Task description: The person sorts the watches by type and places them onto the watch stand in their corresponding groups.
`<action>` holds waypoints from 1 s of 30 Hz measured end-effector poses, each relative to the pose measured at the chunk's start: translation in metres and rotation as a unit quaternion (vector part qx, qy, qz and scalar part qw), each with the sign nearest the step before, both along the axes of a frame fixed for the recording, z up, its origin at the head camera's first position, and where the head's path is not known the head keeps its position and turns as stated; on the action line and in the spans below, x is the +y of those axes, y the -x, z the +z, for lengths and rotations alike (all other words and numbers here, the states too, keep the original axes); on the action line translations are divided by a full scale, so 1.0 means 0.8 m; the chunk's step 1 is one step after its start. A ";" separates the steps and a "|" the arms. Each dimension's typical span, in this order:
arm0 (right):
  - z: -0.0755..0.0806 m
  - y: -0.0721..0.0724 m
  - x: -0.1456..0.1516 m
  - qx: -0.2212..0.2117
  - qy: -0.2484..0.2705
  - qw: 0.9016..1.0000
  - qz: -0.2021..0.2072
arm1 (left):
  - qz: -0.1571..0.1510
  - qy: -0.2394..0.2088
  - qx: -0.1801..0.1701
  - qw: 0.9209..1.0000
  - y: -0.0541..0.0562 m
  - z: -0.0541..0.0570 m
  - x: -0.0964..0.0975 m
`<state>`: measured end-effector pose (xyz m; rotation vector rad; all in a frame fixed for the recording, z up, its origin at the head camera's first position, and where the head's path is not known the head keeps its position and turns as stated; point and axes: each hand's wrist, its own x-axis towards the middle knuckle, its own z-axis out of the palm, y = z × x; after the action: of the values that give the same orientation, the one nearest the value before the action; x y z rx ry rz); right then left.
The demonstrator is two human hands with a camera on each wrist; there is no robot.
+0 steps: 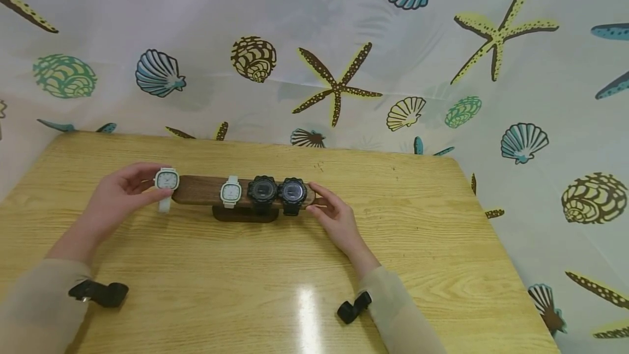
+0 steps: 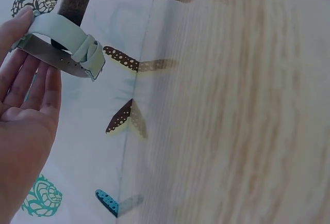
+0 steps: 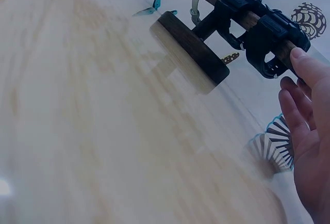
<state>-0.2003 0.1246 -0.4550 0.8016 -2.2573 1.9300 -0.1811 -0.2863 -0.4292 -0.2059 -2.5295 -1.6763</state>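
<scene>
My left hand [image 1: 115,193] holds a white square-faced watch [image 1: 167,179] at the left end of a dark wooden watch stand [image 1: 199,190]. Its buckled strap [image 2: 67,33] forms a loop at the bar's tip in the left wrist view. At the bar's right end, my right hand [image 1: 339,223] grips the wood between thumb and fingers. Around the bar sit a second white watch [image 1: 230,192], a black round watch [image 1: 262,189] and another black watch [image 1: 293,191] nearest the right hand. In the right wrist view the stand's base [image 3: 193,48] rests on the table.
A light wood table [image 1: 221,288] lies under everything. Behind it and along the right hangs a white cloth [image 1: 206,26] printed with shells and starfish. Each sleeve carries a black wrist mount, one at the left [image 1: 100,293], one at the right [image 1: 354,307].
</scene>
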 end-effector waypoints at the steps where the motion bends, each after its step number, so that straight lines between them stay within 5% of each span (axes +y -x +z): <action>1: 0.000 0.000 0.000 -0.001 0.000 1.000 0.000 | -0.001 0.007 -0.004 1.000 0.001 0.000 0.000; 30: 0.000 0.000 0.000 -0.013 0.004 1.000 -0.003 | -0.042 0.107 -0.062 0.991 0.004 -0.006 -0.004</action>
<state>-0.2003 0.1242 -0.4553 0.7741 -2.2621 1.9566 -0.1842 -0.2892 -0.4336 -0.2348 -2.8325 -1.4856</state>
